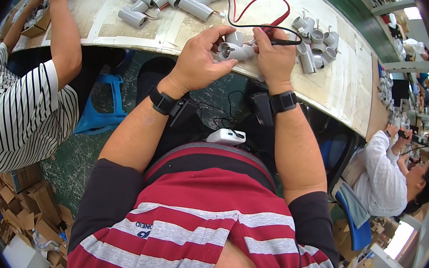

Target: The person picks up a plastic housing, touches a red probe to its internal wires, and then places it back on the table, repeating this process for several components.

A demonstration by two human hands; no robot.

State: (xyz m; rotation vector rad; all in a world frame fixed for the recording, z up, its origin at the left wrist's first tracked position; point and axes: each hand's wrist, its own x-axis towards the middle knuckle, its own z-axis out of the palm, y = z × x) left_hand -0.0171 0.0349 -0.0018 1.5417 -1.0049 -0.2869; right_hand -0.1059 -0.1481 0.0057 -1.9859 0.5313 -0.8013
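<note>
Gripping the fitting (239, 52) in the left hand (201, 55) and the probes (279, 20) in the right hand (276, 60), upper centre of the frame, brace steadily and avoid crossing the probes.

- The right hand (277, 60) partly covers the red probe (278, 20) and black probe (285, 42); their tips are too small to tell.
- The upper edge cuts off the grey pipe fittings (194, 8).
- The co-worker's (383, 173) dark handheld object (404, 134) is too small to identify.

Both forearms (133, 131) forward, left hand (201, 58) in a loose curl, right hand (274, 59) just beside, apparently in a pinch.
</note>
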